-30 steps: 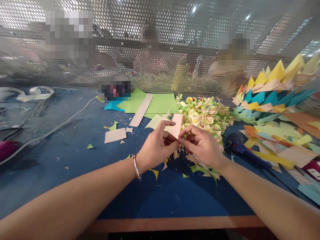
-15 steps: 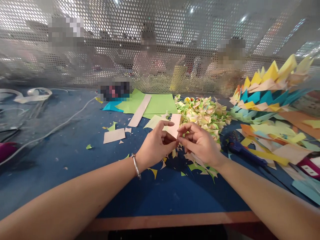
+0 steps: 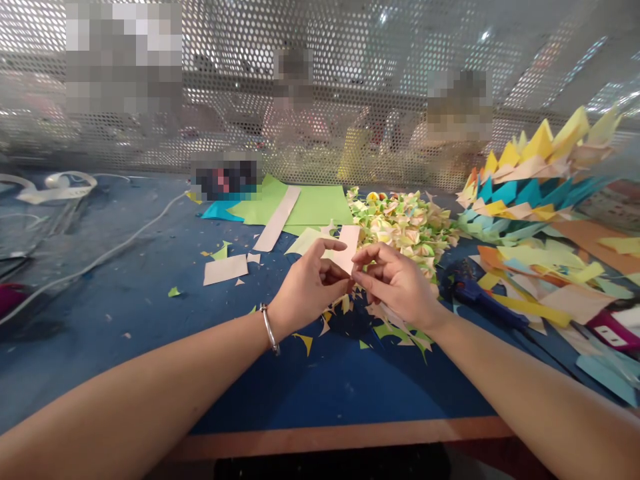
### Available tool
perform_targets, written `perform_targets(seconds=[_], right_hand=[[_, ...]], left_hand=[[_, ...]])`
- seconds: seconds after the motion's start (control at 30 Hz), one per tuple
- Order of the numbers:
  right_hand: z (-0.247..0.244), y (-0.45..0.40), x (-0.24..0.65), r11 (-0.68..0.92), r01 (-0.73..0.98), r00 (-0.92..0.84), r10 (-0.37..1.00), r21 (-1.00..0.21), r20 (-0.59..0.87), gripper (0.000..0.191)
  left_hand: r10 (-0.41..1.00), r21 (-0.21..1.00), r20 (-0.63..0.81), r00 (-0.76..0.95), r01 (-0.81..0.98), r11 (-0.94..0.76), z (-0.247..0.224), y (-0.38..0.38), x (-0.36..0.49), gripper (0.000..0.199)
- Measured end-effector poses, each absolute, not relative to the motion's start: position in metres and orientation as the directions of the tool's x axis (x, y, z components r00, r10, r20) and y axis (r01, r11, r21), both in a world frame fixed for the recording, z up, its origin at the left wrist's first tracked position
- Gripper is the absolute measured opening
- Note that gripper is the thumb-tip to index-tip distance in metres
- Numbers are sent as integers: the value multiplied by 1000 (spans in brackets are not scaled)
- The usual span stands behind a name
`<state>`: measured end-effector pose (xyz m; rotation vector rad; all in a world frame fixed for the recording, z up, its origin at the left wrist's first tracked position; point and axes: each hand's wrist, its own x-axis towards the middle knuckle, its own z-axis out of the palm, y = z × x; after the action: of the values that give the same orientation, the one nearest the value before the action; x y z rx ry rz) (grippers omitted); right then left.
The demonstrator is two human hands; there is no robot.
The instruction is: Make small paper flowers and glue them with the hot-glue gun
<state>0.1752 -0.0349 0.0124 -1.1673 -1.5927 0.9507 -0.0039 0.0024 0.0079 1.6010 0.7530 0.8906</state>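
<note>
My left hand (image 3: 314, 283) and my right hand (image 3: 397, 283) meet at their fingertips above the table. Between them they pinch a small pale piece of paper (image 3: 353, 268), mostly covered by the fingers, so its shape is unclear. The left index finger arches above the thumb; the right thumb and index finger press together. Just behind the fingers is a pale pink paper strip (image 3: 349, 238). A heap of small folded paper pieces (image 3: 400, 223), green, cream and pink, lies beyond my right hand. Paper offcuts (image 3: 395, 331) are scattered below the hands.
Green sheets (image 3: 320, 203) lie at the back under a long pink strip (image 3: 278, 219). A pink rectangle (image 3: 226, 269) is at left, near a white cable (image 3: 120, 248). At right are a blue glue gun (image 3: 487, 301), mixed paper strips (image 3: 575, 303) and a layered folded-paper model (image 3: 537, 173).
The view has shifted slightly, moving the table things a little left and up. Both hands keep nearly the same pinching pose at their fingertips.
</note>
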Motion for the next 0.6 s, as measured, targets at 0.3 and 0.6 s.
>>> perform_targets(seconds=[0.3,0.6], right_hand=[[13,-35,176,239,257,-143,968,-937,208,21],[15,-35,178,204,245,-140,975,-948,173,27]], left_hand=[[836,964,210,507,36,-263,10,0,-6,49],[831,961,237,504,6,-278,12,0,-6,45]])
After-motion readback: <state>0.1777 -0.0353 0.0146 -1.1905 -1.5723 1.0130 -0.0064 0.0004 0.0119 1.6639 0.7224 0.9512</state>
